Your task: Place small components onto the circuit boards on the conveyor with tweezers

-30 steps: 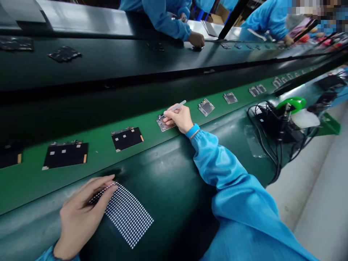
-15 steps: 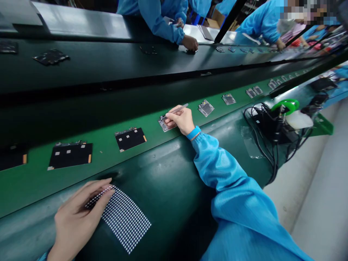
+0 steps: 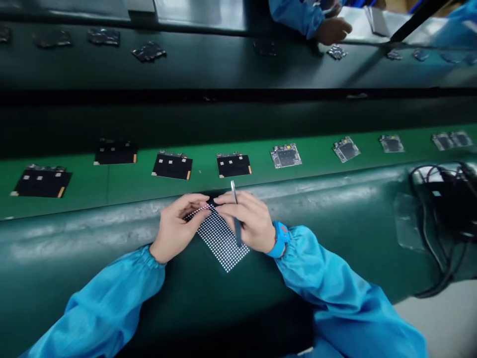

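Note:
A dark sheet covered with rows of small white squares (image 3: 220,237) lies on the dark green bench edge in front of me. My left hand (image 3: 178,226) presses its fingers together on the sheet's upper left corner. My right hand (image 3: 248,221) rests on the sheet's upper right part, closed around metal tweezers (image 3: 235,209) that stand nearly upright. Just beyond my hands, a black-covered circuit board (image 3: 233,164) sits on the green conveyor belt (image 3: 320,166). A bare circuit board (image 3: 286,155) lies to its right.
Several more black-covered boards (image 3: 172,165) line the belt to the left, and bare boards (image 3: 346,149) continue to the right. A tangle of black cables (image 3: 445,199) sits at the right. Across the far dark belt, another person's hand (image 3: 331,30) works on a part.
My right hand has drawn back with the tweezers from the board on the belt to the dotted sheet, beside my left hand. The view has swung left and down.

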### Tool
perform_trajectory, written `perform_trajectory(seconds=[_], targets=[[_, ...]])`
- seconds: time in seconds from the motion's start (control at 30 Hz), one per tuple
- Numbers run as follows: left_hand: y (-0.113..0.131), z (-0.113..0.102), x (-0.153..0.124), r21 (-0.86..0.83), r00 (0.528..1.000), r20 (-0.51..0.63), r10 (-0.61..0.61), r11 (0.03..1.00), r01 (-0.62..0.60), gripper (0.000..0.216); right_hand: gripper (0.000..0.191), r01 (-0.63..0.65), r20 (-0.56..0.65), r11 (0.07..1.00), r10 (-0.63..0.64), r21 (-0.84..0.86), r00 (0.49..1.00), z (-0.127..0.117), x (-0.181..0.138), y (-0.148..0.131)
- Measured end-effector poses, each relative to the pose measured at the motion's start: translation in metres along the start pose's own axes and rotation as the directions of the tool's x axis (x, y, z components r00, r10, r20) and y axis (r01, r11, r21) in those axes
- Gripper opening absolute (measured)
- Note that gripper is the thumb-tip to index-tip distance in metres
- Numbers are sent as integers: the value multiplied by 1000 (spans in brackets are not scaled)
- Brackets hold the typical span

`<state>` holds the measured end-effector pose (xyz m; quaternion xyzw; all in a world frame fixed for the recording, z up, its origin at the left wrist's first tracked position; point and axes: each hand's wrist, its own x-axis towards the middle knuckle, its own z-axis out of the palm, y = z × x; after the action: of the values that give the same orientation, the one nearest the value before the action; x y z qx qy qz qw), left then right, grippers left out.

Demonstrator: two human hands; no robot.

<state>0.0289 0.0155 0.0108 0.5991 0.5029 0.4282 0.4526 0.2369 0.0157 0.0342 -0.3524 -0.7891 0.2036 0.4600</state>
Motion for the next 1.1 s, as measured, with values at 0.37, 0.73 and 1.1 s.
perform_trajectory(seconds=[0.37,0.73,1.1], targets=[[-6,-5,-1,-81,1000,-20,6,997,-8,21,15,60,3,992,-60,-115,998,14,0,4],[-5,-9,1,-30,989,32,141,990,-140,22,8,-45,27,998,45,31,999,27,-3,12],[-2,-9,5,76,987,44,156,984,-159,10,12,-106,6,994,105,17,994,31,-4,7]])
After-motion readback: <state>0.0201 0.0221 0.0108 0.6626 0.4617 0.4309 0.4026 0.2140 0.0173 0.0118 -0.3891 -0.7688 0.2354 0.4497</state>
